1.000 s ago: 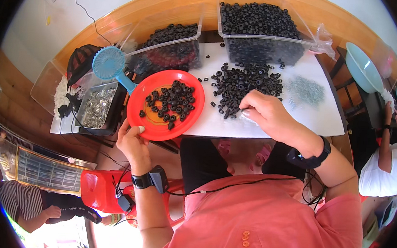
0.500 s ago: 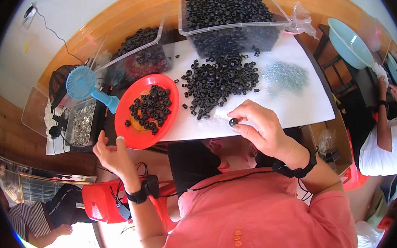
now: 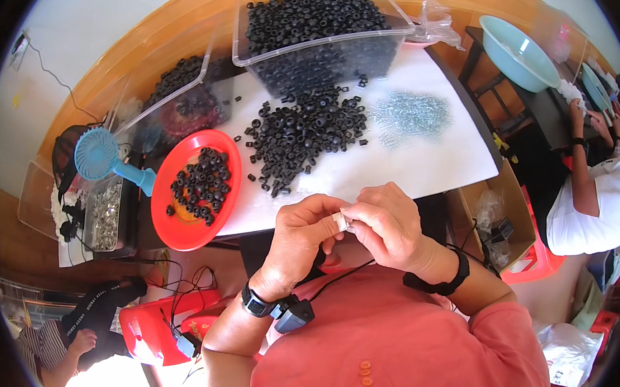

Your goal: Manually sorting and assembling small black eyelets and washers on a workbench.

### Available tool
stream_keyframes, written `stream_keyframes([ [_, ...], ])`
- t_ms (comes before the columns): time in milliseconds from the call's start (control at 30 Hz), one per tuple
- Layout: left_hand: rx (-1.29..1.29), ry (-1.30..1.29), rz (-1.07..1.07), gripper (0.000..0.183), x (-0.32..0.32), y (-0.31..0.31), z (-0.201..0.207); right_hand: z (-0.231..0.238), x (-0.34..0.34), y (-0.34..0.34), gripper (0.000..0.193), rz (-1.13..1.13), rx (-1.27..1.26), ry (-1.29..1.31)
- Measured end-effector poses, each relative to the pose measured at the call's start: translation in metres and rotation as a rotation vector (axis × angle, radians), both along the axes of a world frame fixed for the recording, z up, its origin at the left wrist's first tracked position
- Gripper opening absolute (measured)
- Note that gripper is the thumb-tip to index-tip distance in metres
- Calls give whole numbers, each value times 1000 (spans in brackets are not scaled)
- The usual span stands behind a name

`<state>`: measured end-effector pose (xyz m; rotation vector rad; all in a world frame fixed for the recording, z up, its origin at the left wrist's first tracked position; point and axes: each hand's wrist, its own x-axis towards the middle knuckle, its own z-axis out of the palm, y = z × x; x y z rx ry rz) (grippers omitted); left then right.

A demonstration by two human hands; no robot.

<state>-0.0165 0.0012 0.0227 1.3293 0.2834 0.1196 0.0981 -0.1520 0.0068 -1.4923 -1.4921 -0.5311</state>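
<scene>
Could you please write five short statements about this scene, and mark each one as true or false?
1. Black parts lie on the red plate. True.
2. The red plate is right of the loose pile. False: it is left of the loose pile.
3. The left hand and right hand are close together. True.
4. The right hand holds the blue fan. False: the blue fan is apart from both hands.
5. The large clear bin holds white parts. False: the large clear bin holds black ones.

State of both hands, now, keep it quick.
Left hand: closed in a pinch; whether it holds anything cannot be told.
Right hand: closed in a pinch, close up to the left; anything held is hidden.
</scene>
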Motion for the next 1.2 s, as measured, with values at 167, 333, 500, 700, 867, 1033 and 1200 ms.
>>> stream_keyframes([
  [167,-178,124,2,15,12,-4,11,7,3,-5,36,-58,-20,-7],
  [333,214,-35,210,14,11,12,8,20,36,-8,21,-230,-94,-10],
  [500,1152,-482,277,23,26,14,-17,9,80,-15,13,-578,-416,-242],
  [700,1292,-417,212,33,27,6,-18,16,86,-16,18,-511,-576,-358],
  [867,1358,-357,215,28,30,5,-17,30,92,-11,9,-319,-719,-472],
  [1033,1497,-288,214,23,26,-3,-15,23,89,-12,11,-307,-669,-491],
  [1200,1075,-360,258,22,24,-1,-17,17,78,-7,12,-300,-619,-513],
])
